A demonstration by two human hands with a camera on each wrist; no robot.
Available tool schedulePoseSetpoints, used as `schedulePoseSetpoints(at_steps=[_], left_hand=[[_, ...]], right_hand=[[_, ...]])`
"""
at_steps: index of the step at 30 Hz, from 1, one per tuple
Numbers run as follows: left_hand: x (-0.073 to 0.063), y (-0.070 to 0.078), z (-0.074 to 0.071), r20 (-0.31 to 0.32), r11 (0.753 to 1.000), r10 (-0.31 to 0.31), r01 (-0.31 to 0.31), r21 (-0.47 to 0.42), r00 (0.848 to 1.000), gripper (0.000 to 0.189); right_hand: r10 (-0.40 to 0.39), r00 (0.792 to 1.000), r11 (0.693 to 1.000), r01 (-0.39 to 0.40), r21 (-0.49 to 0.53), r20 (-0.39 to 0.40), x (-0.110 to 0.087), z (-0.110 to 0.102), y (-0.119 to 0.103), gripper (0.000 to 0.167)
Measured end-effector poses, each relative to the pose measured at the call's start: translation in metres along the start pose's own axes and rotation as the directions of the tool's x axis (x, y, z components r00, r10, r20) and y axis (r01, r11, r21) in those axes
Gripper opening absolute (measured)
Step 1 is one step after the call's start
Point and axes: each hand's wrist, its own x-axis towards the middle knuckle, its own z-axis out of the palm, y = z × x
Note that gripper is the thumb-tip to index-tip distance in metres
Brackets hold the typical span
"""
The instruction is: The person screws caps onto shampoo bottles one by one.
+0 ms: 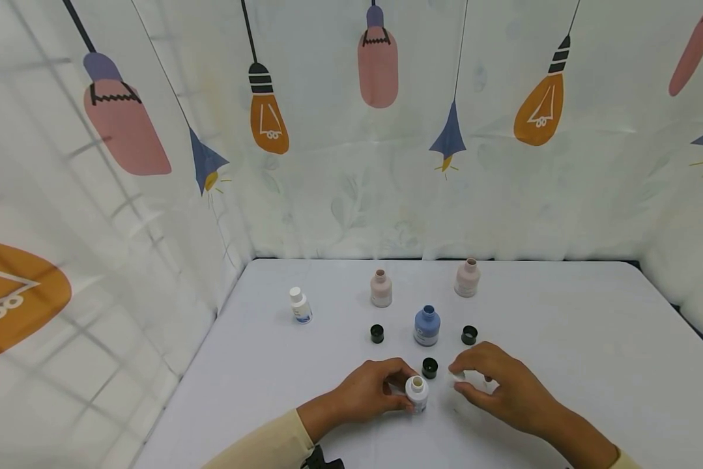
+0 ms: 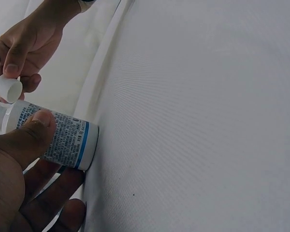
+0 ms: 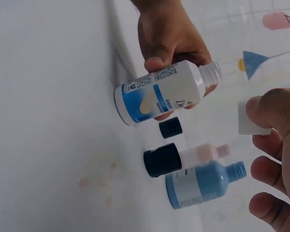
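Note:
Near the front of the table my left hand [image 1: 374,391] grips a small white bottle [image 1: 417,395] with a blue band on its label. The bottle stands upright and its neck is uncapped. To its right, my right hand [image 1: 503,384] pinches a white cap [image 3: 251,118] between thumb and finger. In the left wrist view the cap [image 2: 9,89] is apart from the bottle's neck, its hollow side showing. A black cap [image 1: 430,368] lies on the table between the hands, with an uncapped blue bottle [image 1: 427,326] just behind it.
Two uncapped pink bottles [image 1: 381,288] [image 1: 467,278] stand toward the back. A capped white bottle [image 1: 301,305] is at the left. Two more black caps [image 1: 377,333] [image 1: 469,335] lie either side of the blue bottle. Printed cloth [image 1: 328,195] hangs behind the white table [image 1: 240,365].

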Motion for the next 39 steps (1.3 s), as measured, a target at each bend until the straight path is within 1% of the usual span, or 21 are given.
schedulePoseSetpoints(at_steps=[5,9,12,15,20,23,28,35,39], left_hand=[[0.0,0.0,0.0,-0.002,1.0,0.0,0.0,0.002,1.0,0.038],[0.0,0.0,0.0,-0.001,1.0,-0.001,0.001,0.0,1.0,0.038],[0.0,0.0,-0.001,0.0,1.0,-0.001,0.001,0.0,1.0,0.038],[0.0,0.001,-0.001,0.001,1.0,-0.001,0.001,0.001,1.0,0.038],[-0.001,0.0,0.0,0.003,1.0,0.006,-0.006,0.007,1.0,0.038],[-0.001,-0.001,0.0,0.003,1.0,0.015,-0.015,0.012,1.0,0.038],[0.0,-0.001,0.0,0.004,1.0,0.018,-0.018,0.018,1.0,0.038],[-0.001,-0.001,0.0,0.004,1.0,0.014,-0.014,0.01,1.0,0.037],[-0.001,-0.001,0.0,0.007,1.0,0.013,-0.013,0.007,1.0,0.038]], right_hand=[[-0.072,0.997,0.997,0.072,0.0,-0.016,0.003,0.001,0.001,0.049],[-0.151,0.988,0.988,0.151,0.002,-0.037,0.005,0.004,0.001,0.05],[-0.185,0.982,0.983,0.185,0.013,-0.046,0.007,0.005,0.001,0.049],[-0.173,0.984,0.985,0.174,0.01,-0.038,0.008,0.006,-0.001,0.046],[-0.075,0.997,0.997,0.075,0.018,0.003,0.01,0.008,-0.006,0.044],[-0.044,0.999,0.999,0.044,0.03,0.022,0.012,0.009,-0.009,0.042],[-0.057,0.998,0.998,0.055,0.044,0.03,0.015,0.011,-0.01,0.038],[-0.133,0.991,0.988,0.133,0.076,0.0,0.019,0.015,-0.011,0.038],[-0.164,0.986,0.983,0.165,0.081,-0.016,0.021,0.015,-0.012,0.038]])
